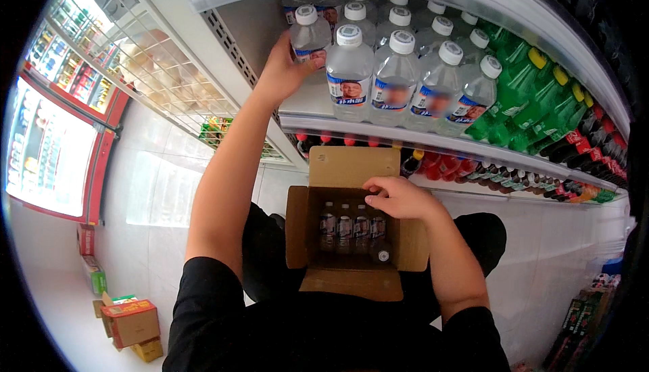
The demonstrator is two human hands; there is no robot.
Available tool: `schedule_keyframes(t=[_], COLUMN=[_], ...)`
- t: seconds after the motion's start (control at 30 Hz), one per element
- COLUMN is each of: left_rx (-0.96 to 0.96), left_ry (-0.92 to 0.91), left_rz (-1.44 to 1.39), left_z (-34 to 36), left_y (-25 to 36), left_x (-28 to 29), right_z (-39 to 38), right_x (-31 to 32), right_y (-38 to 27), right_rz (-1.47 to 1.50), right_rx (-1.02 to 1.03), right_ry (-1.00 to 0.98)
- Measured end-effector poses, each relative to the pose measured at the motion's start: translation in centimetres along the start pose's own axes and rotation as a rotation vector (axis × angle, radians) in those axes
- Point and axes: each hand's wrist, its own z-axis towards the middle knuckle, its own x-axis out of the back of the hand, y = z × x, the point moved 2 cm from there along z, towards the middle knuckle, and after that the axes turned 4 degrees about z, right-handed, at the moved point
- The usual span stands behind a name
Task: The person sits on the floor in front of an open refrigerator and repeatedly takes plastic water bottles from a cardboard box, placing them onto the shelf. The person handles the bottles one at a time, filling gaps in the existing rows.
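Note:
My left hand [287, 67] is closed round a clear water bottle [311, 34] with a white cap and blue label at the left end of the upper shelf. More bottles like it [349, 71] stand in rows beside it. My right hand [392, 197] is over the upper right of an open cardboard box [348, 280] between my legs, fingers loosely bent and apart, with nothing visible in them. Inside the box lie several similar bottles [345, 230], with one white cap facing up at the lower right.
Green bottles [514, 95] fill the shelf's right part; dark and red bottles [453, 169] line the lower shelf. A white wire rack [162, 88] is at left, beyond it a red-framed cooler [98, 169]. Cartons [132, 324] sit on the floor at lower left, stacked packs [574, 324] at lower right.

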Motion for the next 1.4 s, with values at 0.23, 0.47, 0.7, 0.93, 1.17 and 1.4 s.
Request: schedule_keyframes(t=[0.23,0.47,0.7,0.93,1.17,1.4], left_rx=[0.175,0.168,0.102,0.253,0.099,-0.301], left_ry=[-0.030,0.033,0.110,0.153,0.211,0.060], left_rz=[-0.063,0.017,0.247,0.492,0.301,0.398], left_z=[2.9,3.3,3.2,1.7,-5.3,-14.4], left_y=[-1.3,-2.6,-4.7,-3.1,-0.7,2.1], left_x=[-0.8,-1.9,-2.0,-3.4,-2.2,-2.2], right_z=[-0.7,-0.2,0.2,1.0,0.9,-0.1], right_x=[-0.7,-2.1,-4.2,-5.3,-9.7,-16.3], right_y=[-0.7,0.6,0.9,2.1,3.8,6.6], right_rz=[-0.171,-0.263,-0.346,-0.419,-0.568,-0.785], right_rx=[0.120,0.111,0.027,-0.024,-0.254,-0.401], right_ry=[-0.013,-0.113,-0.227,-0.223,-0.530,-0.941])
